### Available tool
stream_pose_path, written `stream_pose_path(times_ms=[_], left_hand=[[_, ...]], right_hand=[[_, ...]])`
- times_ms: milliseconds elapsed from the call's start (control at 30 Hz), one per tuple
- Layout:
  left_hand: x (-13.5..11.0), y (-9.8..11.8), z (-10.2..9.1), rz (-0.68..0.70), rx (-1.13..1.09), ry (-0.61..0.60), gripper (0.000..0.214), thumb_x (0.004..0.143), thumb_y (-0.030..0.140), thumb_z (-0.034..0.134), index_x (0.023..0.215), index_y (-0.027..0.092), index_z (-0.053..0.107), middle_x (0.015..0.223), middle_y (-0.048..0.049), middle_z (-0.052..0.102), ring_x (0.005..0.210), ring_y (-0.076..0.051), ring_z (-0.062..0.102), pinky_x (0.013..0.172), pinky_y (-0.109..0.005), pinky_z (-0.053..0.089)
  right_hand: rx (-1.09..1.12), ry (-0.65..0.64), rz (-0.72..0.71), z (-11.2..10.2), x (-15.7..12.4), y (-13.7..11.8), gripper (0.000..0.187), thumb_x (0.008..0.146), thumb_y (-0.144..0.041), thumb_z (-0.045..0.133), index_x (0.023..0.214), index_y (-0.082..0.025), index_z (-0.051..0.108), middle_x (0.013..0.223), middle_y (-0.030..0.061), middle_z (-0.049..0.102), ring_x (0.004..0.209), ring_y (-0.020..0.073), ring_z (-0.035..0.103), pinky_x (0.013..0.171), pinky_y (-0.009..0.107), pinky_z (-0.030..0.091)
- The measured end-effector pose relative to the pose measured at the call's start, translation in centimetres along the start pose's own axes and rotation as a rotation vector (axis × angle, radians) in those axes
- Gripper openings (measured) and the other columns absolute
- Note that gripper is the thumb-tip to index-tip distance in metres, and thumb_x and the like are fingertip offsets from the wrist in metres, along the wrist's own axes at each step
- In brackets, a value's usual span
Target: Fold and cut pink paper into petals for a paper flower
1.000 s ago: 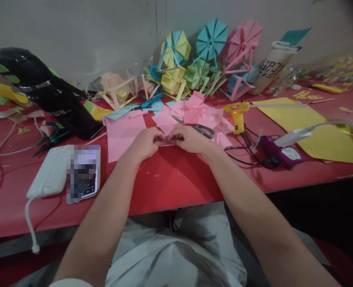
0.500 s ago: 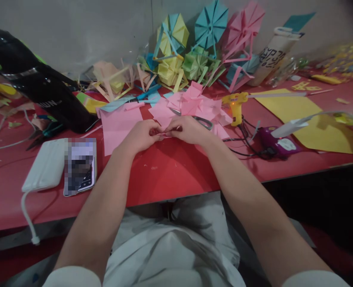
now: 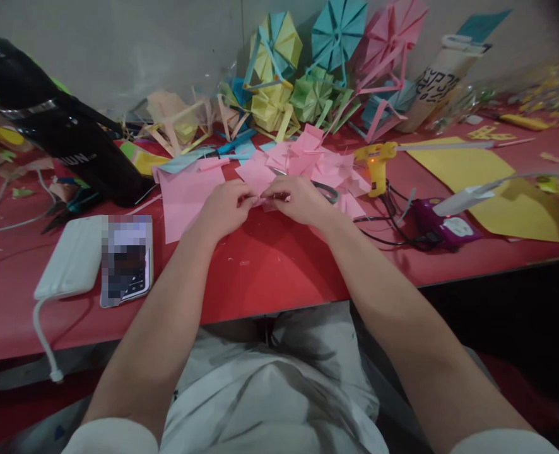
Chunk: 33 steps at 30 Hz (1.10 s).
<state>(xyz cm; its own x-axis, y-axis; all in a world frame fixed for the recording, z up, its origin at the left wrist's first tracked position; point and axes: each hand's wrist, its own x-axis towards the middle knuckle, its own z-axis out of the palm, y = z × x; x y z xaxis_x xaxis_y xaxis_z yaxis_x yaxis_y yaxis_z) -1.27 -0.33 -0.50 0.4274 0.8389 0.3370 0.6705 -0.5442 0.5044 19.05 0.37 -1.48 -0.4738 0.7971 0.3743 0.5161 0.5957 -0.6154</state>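
Note:
My left hand [image 3: 225, 207] and my right hand [image 3: 298, 200] meet over the red table [image 3: 270, 271], fingers pinched together on a small folded pink paper piece [image 3: 266, 200]. Most of that piece is hidden by my fingers. Just beyond my hands lies a heap of folded pink paper squares [image 3: 308, 161], with scissors [image 3: 325, 192] partly buried in it. A flat pink sheet [image 3: 185, 195] lies to the left of my left hand.
Paper pinwheels [image 3: 308, 69] in yellow, blue, green and pink lean on the wall. A yellow glue gun [image 3: 378, 165], a purple device [image 3: 443, 230] with cables and a yellow sheet [image 3: 492, 183] lie right. A phone [image 3: 127, 258], a white power bank [image 3: 69, 258] and a black appliance [image 3: 57, 135] lie left.
Both hands have moved a little away from me toward the pink heap, still pinching the small pink piece. The view has shifted slightly.

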Motion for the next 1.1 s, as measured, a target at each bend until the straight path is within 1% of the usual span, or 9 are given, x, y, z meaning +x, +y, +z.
stream_pose_path(times_ms=[167,300,400,533,633,733,800,900,1100], left_hand=[[0.5,0.1,-0.1,0.134,0.038,0.220,0.017,0.094,0.029,0.059,0.086,0.022,0.073,0.092,-0.0029,0.074,0.090,-0.021,0.062,0.090,-0.039,0.046],[0.6,0.0,-0.3,0.185,0.023,0.303,0.021,0.096,0.027,0.056,0.080,0.024,0.070,0.085,-0.0026,0.071,0.086,-0.021,0.061,0.086,-0.039,0.046],[0.5,0.1,-0.3,0.193,0.017,0.333,0.018,0.092,0.023,0.058,0.076,0.025,0.066,0.077,-0.0028,0.066,0.082,-0.022,0.058,0.080,-0.039,0.046],[0.6,0.4,-0.2,0.195,-0.004,0.331,0.018,0.083,0.012,0.059,0.070,0.024,0.060,0.072,-0.0022,0.061,0.078,-0.021,0.055,0.077,-0.040,0.047],[0.5,0.6,-0.3,0.179,-0.055,0.305,0.019,0.080,0.009,0.057,0.068,0.023,0.057,0.071,-0.0013,0.058,0.076,-0.020,0.054,0.076,-0.039,0.047],[0.3,0.9,-0.6,0.104,-0.126,0.299,0.016,0.082,0.011,0.057,0.072,0.023,0.060,0.073,-0.0011,0.061,0.076,-0.020,0.055,0.075,-0.037,0.047],[0.2,1.1,-0.7,0.043,-0.168,0.295,0.013,0.084,0.015,0.057,0.075,0.023,0.061,0.076,-0.0013,0.064,0.077,-0.019,0.057,0.075,-0.036,0.047],[0.2,1.4,-0.6,-0.016,-0.224,0.261,0.010,0.086,0.019,0.057,0.077,0.022,0.060,0.080,-0.0013,0.067,0.077,-0.018,0.059,0.075,-0.033,0.048],[0.3,1.9,-0.2,-0.037,-0.322,0.202,0.006,0.086,0.022,0.057,0.084,0.021,0.062,0.084,-0.0019,0.069,0.078,-0.016,0.061,0.074,-0.031,0.048]], right_hand=[[0.003,0.191,-0.066,-0.2,0.2,-0.2,0.014,0.091,-0.018,0.063,0.092,-0.021,0.077,0.089,0.0050,0.071,0.079,0.0170,0.060,0.074,0.032,0.048],[0.070,0.216,-0.082,-0.3,0.2,-0.8,0.012,0.093,-0.028,0.064,0.094,-0.023,0.075,0.090,0.0046,0.071,0.079,0.0167,0.059,0.072,0.031,0.048],[0.145,0.216,-0.070,0.0,0.3,-1.3,0.010,0.092,-0.025,0.064,0.090,-0.022,0.073,0.087,0.0036,0.071,0.077,0.0153,0.060,0.071,0.030,0.049],[0.222,0.240,-0.054,0.2,0.3,-1.6,0.010,0.087,-0.017,0.062,0.080,-0.019,0.068,0.079,0.0026,0.070,0.072,0.0141,0.059,0.069,0.029,0.049],[0.249,0.218,-0.036,0.2,0.3,-1.8,0.012,0.087,-0.026,0.066,0.078,-0.019,0.068,0.076,0.0021,0.069,0.069,0.0140,0.057,0.067,0.029,0.047],[0.328,0.201,0.002,0.0,0.4,-2.1,0.024,0.088,-0.042,0.068,0.083,-0.019,0.070,0.078,0.0026,0.068,0.069,0.0144,0.056,0.067,0.029,0.046],[0.349,0.209,0.058,-0.1,0.4,-2.2,0.032,0.088,-0.050,0.067,0.083,-0.019,0.070,0.072,0.0013,0.063,0.065,0.0137,0.052,0.063,0.029,0.043],[0.300,0.235,0.111,-0.2,0.5,-2.2,0.036,0.087,-0.053,0.068,0.077,-0.019,0.067,0.063,-0.0010,0.053,0.062,0.0131,0.045,0.060,0.029,0.039],[0.295,0.196,0.129,-0.4,0.4,-1.9,0.041,0.087,-0.057,0.066,0.072,-0.019,0.062,0.066,0.0005,0.056,0.064,0.0134,0.048,0.060,0.029,0.039]])
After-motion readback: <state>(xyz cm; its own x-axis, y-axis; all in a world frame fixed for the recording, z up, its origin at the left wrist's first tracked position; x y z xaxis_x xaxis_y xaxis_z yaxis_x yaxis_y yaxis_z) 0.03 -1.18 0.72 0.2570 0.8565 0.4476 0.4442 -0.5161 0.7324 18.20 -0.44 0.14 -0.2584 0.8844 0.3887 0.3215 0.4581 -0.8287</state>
